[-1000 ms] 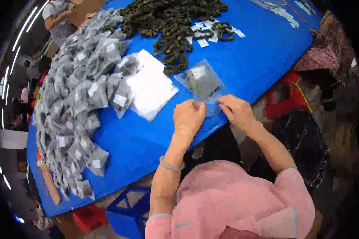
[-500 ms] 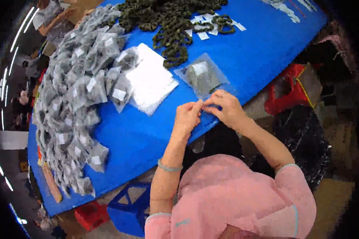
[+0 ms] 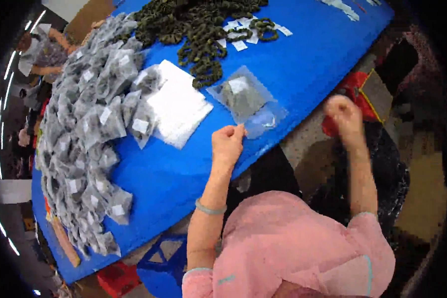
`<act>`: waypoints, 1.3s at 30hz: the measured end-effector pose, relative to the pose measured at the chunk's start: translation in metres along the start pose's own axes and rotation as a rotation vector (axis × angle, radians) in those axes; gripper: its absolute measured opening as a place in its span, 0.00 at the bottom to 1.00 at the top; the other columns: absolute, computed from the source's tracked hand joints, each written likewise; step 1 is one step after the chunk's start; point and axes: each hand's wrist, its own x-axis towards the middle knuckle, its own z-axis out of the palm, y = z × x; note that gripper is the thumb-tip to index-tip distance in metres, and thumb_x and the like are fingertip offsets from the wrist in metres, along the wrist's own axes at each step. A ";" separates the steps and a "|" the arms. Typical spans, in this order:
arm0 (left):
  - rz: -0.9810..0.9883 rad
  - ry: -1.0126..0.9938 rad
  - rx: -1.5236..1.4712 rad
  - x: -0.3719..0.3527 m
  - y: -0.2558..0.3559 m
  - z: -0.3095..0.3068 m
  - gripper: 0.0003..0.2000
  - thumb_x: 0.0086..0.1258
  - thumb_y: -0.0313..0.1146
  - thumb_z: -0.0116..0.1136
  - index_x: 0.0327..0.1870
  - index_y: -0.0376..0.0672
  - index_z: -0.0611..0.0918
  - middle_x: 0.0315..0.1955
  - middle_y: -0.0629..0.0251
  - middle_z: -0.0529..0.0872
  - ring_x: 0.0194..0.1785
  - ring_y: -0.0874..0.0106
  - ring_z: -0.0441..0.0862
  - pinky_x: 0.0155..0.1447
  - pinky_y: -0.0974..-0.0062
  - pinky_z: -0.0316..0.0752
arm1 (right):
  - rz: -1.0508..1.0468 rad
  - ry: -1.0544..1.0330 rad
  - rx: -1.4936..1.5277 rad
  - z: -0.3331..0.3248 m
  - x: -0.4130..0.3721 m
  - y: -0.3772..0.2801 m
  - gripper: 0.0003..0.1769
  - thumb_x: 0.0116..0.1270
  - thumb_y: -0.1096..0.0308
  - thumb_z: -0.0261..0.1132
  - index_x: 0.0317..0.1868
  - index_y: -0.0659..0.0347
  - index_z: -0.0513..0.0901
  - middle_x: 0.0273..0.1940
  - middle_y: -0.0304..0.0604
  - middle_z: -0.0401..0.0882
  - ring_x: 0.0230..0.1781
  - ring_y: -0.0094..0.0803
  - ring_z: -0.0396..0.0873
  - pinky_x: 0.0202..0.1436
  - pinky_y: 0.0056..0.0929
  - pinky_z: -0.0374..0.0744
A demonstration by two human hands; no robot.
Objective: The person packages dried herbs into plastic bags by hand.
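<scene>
Two bare hands are in view, and they are well apart. The left hand rests near the front edge of the wide blue table. Its fingers are curled in, and the thumb and forefinger seem closed on the near edge of a small clear plastic bag. This bag lies flat on the table, just in front of the left hand, with a dark soft item and a white label inside; its open flap points to the right. The right hand is lifted off to the side, beyond the table edge, and it is blurred, so I cannot tell if its fingers are open or closed. I judge the bag to be very light, thin and slippery, easy to crumple but not fragile, so the best hold is a pinch at a corner or at the flap. Just beside it to the left lies a flat stack of white empty bags, then a large heap of filled grey bags. Farther away are a pile of dark green fabric loops and small white paper labels. Another person is at the far left corner.
</scene>
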 end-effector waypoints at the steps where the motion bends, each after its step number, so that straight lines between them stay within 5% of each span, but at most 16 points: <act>1: 0.010 -0.003 0.017 0.000 0.001 0.000 0.13 0.73 0.33 0.60 0.27 0.35 0.83 0.14 0.71 0.71 0.14 0.84 0.59 0.18 0.89 0.54 | 0.052 0.126 -0.082 -0.064 -0.009 0.010 0.02 0.68 0.72 0.60 0.38 0.60 0.79 0.36 0.35 0.76 0.36 0.24 0.72 0.44 0.20 0.71; 6: 0.018 -0.033 0.072 -0.001 0.001 -0.001 0.14 0.71 0.35 0.60 0.28 0.34 0.85 0.12 0.71 0.72 0.15 0.82 0.63 0.20 0.86 0.57 | 0.240 0.513 -0.843 -0.134 -0.058 -0.020 0.08 0.68 0.74 0.64 0.45 0.66 0.86 0.36 0.37 0.84 0.38 0.23 0.79 0.42 0.20 0.76; 7: 0.030 -0.075 0.071 0.000 0.003 0.005 0.14 0.71 0.35 0.60 0.28 0.34 0.85 0.12 0.71 0.72 0.15 0.82 0.63 0.20 0.86 0.57 | 0.172 0.440 -0.581 -0.117 -0.052 -0.022 0.09 0.69 0.75 0.63 0.46 0.65 0.86 0.36 0.37 0.84 0.36 0.23 0.78 0.41 0.20 0.75; 11: -0.056 -0.062 0.063 -0.005 0.009 0.005 0.15 0.75 0.36 0.58 0.29 0.34 0.85 0.15 0.70 0.74 0.14 0.84 0.61 0.18 0.88 0.55 | -0.323 -0.089 -0.528 0.007 -0.008 -0.005 0.08 0.58 0.78 0.70 0.39 0.64 0.87 0.35 0.40 0.83 0.34 0.31 0.76 0.42 0.27 0.76; 14: -0.030 -0.060 0.099 0.000 -0.001 -0.003 0.16 0.75 0.36 0.57 0.29 0.34 0.85 0.15 0.70 0.75 0.14 0.84 0.61 0.18 0.88 0.54 | -0.393 -0.302 -0.504 0.076 0.010 0.019 0.06 0.59 0.73 0.70 0.38 0.59 0.88 0.38 0.36 0.83 0.38 0.33 0.77 0.45 0.27 0.78; 19: 0.011 -0.096 0.069 0.003 -0.003 -0.002 0.17 0.76 0.37 0.56 0.26 0.36 0.84 0.15 0.69 0.75 0.14 0.84 0.61 0.18 0.88 0.53 | -0.391 -0.450 -0.427 0.116 0.020 0.039 0.09 0.56 0.72 0.73 0.38 0.58 0.88 0.36 0.37 0.80 0.39 0.32 0.76 0.43 0.28 0.78; 24: 0.108 -0.179 0.095 0.004 -0.001 0.000 0.19 0.75 0.37 0.55 0.20 0.39 0.79 0.13 0.70 0.73 0.14 0.83 0.61 0.18 0.86 0.53 | -0.474 -0.369 -0.444 0.118 0.013 0.041 0.05 0.57 0.71 0.72 0.35 0.55 0.87 0.36 0.35 0.80 0.38 0.32 0.75 0.43 0.28 0.77; 28: 0.008 -0.110 0.167 0.002 0.004 0.001 0.20 0.73 0.36 0.55 0.18 0.36 0.80 0.13 0.68 0.75 0.16 0.80 0.66 0.23 0.84 0.63 | -0.499 -0.391 -0.387 0.124 0.008 0.037 0.04 0.59 0.73 0.71 0.32 0.58 0.84 0.40 0.38 0.82 0.36 0.32 0.76 0.44 0.27 0.77; 32: 0.060 -0.059 0.153 0.000 -0.002 0.002 0.17 0.72 0.35 0.55 0.22 0.35 0.82 0.14 0.68 0.76 0.16 0.80 0.66 0.23 0.84 0.62 | -0.155 -0.226 -0.029 0.077 0.003 0.028 0.02 0.63 0.75 0.68 0.33 0.61 0.83 0.47 0.42 0.86 0.39 0.26 0.80 0.47 0.25 0.77; 33: 0.056 -0.049 0.129 0.000 -0.002 0.003 0.17 0.72 0.35 0.55 0.23 0.34 0.83 0.14 0.67 0.76 0.16 0.80 0.66 0.22 0.83 0.62 | 0.136 -0.137 -0.047 0.042 0.003 0.017 0.01 0.65 0.74 0.67 0.35 0.61 0.84 0.47 0.41 0.86 0.39 0.25 0.81 0.46 0.22 0.78; 36: 0.071 -0.059 0.143 0.001 -0.005 0.002 0.17 0.73 0.35 0.55 0.24 0.33 0.84 0.15 0.67 0.77 0.16 0.80 0.66 0.22 0.83 0.62 | 0.200 0.277 0.390 -0.110 -0.024 0.045 0.07 0.67 0.75 0.66 0.44 0.57 0.79 0.37 0.38 0.81 0.31 0.20 0.75 0.38 0.16 0.74; 38: 0.030 -0.083 0.108 -0.003 -0.001 -0.001 0.17 0.74 0.35 0.56 0.25 0.33 0.85 0.13 0.68 0.75 0.15 0.80 0.65 0.22 0.83 0.63 | 0.451 0.311 0.147 -0.230 -0.084 0.058 0.12 0.67 0.72 0.64 0.50 0.60 0.78 0.37 0.38 0.78 0.30 0.21 0.73 0.35 0.15 0.71; 39: 0.027 -0.078 0.105 -0.003 0.002 -0.007 0.17 0.74 0.35 0.56 0.25 0.33 0.85 0.13 0.68 0.75 0.15 0.80 0.65 0.22 0.83 0.63 | 0.453 0.304 0.146 -0.233 -0.094 0.051 0.12 0.67 0.72 0.64 0.50 0.60 0.78 0.37 0.38 0.78 0.30 0.21 0.73 0.35 0.15 0.71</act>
